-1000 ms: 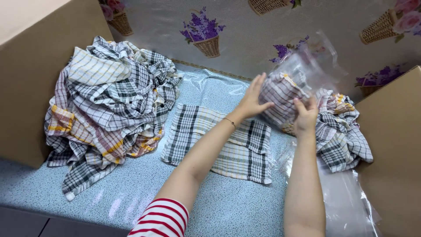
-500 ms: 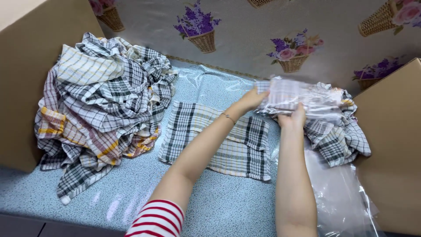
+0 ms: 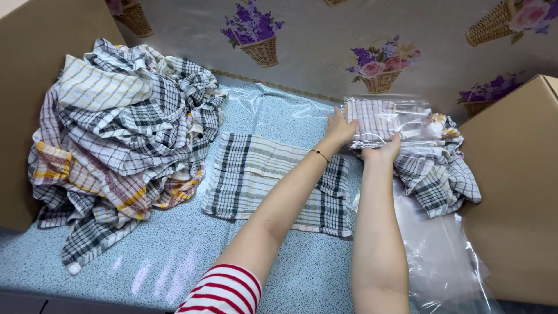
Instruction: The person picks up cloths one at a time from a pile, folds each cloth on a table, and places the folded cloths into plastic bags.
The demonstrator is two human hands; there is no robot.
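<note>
Nearest, on the blue worktop (image 3: 174, 256), one flat checked cloth (image 3: 256, 174) under the left forearm. Beyond it, left hand (image 3: 340, 129) and right hand (image 3: 383, 151) both grasping one clear bag with a folded cloth inside (image 3: 383, 119), pressed onto the small pile of cloths (image 3: 439, 174). Two piles in all, the larger heap (image 3: 116, 139) far left

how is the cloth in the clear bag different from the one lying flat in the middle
The bagged cloth is folded small inside a clear plastic bag, held by the left hand and right hand; the flat cloth lies bare and spread out on the table, untouched. The bagged cloth looks paler, the flat cloth has bolder dark stripes. Both are checked.
</note>
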